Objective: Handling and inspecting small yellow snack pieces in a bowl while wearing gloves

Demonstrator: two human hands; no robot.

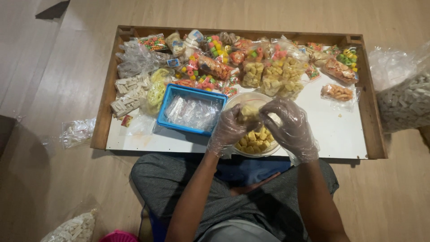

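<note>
Both my hands wear clear plastic gloves and meet over a round clear bowl (233,104) of yellow puffed snacks (256,142). My left hand (229,130) and my right hand (290,127) together grip a small clear bag of yellow snacks (249,112) just above the bowl. To the left of the bowl a blue tray (169,104) holds empty clear bags (193,112). The bowl and tray stand on a white board with a wooden rim (375,134).
Several filled snack bags cover the back of the board: colourful rings (210,67), yellow pieces (280,78), orange snacks (337,92). White stick snacks (127,96) lie at left. A big bag of white snacks (405,101) stands right; another bag (74,228) and a loose bag (77,131) lie on the floor.
</note>
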